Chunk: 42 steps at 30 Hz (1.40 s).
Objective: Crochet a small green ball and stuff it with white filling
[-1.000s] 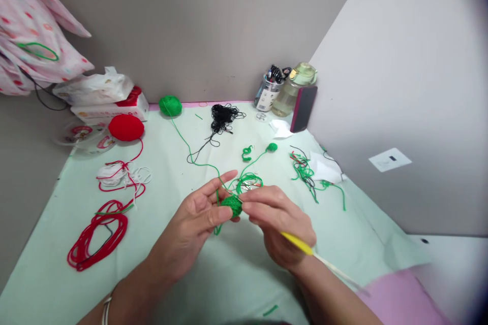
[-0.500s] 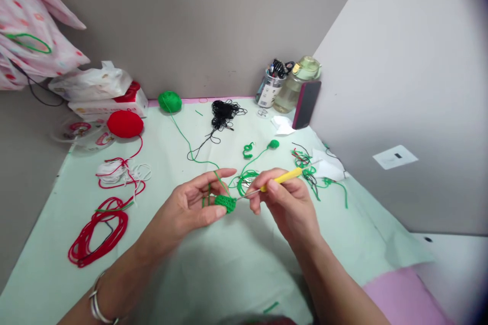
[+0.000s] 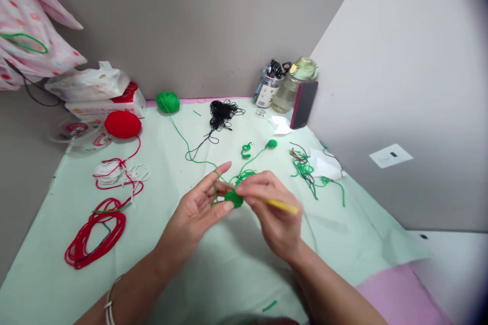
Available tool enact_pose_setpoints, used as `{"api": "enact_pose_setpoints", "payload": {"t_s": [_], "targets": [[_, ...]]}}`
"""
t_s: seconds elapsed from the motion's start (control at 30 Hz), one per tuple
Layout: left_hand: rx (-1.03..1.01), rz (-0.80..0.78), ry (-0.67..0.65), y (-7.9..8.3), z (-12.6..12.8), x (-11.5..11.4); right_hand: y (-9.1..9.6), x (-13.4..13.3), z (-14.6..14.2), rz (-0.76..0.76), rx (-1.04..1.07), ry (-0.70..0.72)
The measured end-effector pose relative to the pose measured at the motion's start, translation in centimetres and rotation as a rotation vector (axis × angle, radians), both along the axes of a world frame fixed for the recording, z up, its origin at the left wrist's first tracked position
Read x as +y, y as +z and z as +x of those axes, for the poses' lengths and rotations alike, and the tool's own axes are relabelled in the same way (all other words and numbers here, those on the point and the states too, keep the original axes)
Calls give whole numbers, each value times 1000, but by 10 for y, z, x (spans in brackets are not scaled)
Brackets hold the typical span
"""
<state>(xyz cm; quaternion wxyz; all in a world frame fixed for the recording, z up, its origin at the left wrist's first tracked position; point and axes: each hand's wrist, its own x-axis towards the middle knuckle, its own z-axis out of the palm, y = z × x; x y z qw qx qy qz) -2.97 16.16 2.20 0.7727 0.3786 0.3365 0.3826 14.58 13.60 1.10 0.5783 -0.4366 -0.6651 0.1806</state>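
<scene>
My left hand (image 3: 204,200) pinches a small green crocheted piece (image 3: 234,199) between thumb and fingers. Green yarn (image 3: 185,141) runs from a green ball (image 3: 168,102) at the back to its raised index finger. My right hand (image 3: 272,208) grips a crochet hook (image 3: 282,206) by its yellow handle, which slants down to the right. Its fingertips meet the edge of the green piece, and they hide the hook's metal tip. Just behind the hands lie a loose green yarn coil (image 3: 244,176) and a tiny green crocheted ball (image 3: 271,144).
On the left are a red yarn ball (image 3: 123,124), white yarn (image 3: 109,171) and a red yarn coil (image 3: 95,233). Black yarn (image 3: 222,114) lies at the back. A phone (image 3: 304,105), a bottle (image 3: 288,89) and a pen cup (image 3: 267,89) stand back right, near yarn scraps (image 3: 304,167).
My right hand has turned and closed in on the green piece, and the hook's handle now points down-right instead of up-right. My left hand and the piece have shifted slightly right.
</scene>
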Motion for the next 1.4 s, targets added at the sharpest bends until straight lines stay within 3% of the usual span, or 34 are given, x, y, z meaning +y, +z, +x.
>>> {"api": "enact_pose_setpoints", "payload": {"t_s": [0.07,0.13,0.33,0.5,0.67,0.77,0.93,1.13,1.4], "targets": [[-13,-44,16,2,2,-3,-2,-4,-3,202,-224,-112],[-69,-110,-10,4,4,-5,-2,-6,-5,317,-281,-156],[-221,-178,-113,9,1,1,8,-1,1,25,105,51],[-209,-129,-99,10,-7,9,9,1,9,-122,396,137],[-159,-88,-120,9,-10,13,10,7,19,-256,557,204],[-119,-76,-112,7,-11,13,14,11,23,-308,612,208],[-17,22,-119,3,-9,8,11,10,16,-374,614,361],[118,66,-87,5,-5,4,3,6,5,-203,349,173],[284,130,-25,13,-6,4,3,8,7,-325,544,285]]}}
